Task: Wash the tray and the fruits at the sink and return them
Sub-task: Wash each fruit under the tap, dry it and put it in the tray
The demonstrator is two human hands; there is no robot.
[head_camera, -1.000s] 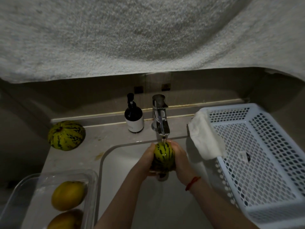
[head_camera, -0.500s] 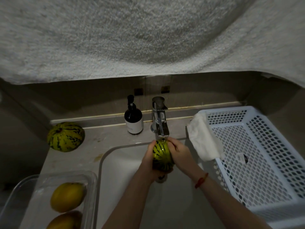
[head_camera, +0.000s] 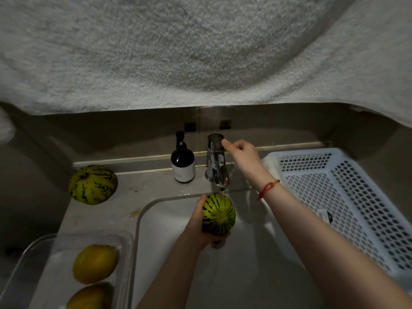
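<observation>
Over the white sink (head_camera: 245, 275), my left hand (head_camera: 197, 221) grips a small green-and-yellow striped melon (head_camera: 219, 214) from below and the left, right under the spout of the chrome tap (head_camera: 215, 168). A thin stream of water falls onto it. My right hand (head_camera: 242, 152) is up at the tap's top handle, its index fingertip touching the handle and the other fingers curled. A second striped melon (head_camera: 92, 185) lies on the counter at the left. A clear plastic tray (head_camera: 127, 241) at the lower left holds two yellow fruits (head_camera: 94, 263).
A dark pump bottle (head_camera: 182, 161) stands just left of the tap. A white perforated basket (head_camera: 356, 208) sits to the right of the sink. Pale towelling fabric (head_camera: 200, 52) hangs across the whole upper view. The light is dim.
My right hand has let go of the melon and risen to the tap handle. The left hand alone now holds the melon under the spout.
</observation>
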